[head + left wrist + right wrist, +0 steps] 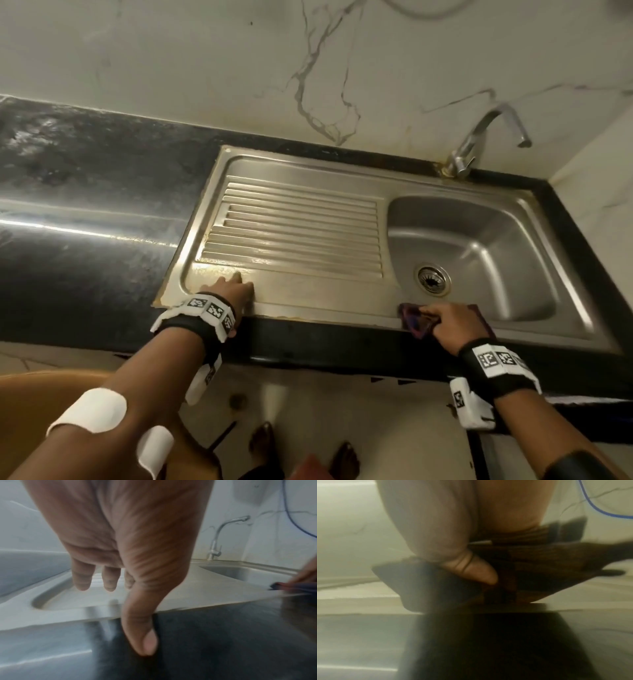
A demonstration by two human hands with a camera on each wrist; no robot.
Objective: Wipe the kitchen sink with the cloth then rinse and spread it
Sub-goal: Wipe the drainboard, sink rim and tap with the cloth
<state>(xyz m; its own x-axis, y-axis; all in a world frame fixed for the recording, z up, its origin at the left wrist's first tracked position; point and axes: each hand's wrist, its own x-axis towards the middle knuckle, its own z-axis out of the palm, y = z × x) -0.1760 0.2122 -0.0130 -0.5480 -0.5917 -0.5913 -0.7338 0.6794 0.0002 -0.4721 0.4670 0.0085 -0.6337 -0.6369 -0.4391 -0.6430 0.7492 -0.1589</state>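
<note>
A stainless steel sink [308, 164] with a ribbed drainboard on the left and a basin with a drain [432, 278] on the right is set in a black counter. My right hand [445, 323] grips a dark purple-brown cloth [412, 319] pressed on the sink's front rim beside the basin; the right wrist view shows the thumb [477, 570] curled over the folded cloth [539, 572]. My left hand [233, 286] rests with straight fingers on the drainboard's front left corner, its thumb [142, 628] hanging over the rim. The left wrist view catches the cloth [295, 586] at the right edge.
A chrome tap [479, 140] stands at the sink's back right corner, spout over the basin. Black polished counter [85, 205] stretches left of the sink. A marble-patterned wall [239, 68] backs it. Bare feet [263, 442] and a brown round object [34, 404] show below.
</note>
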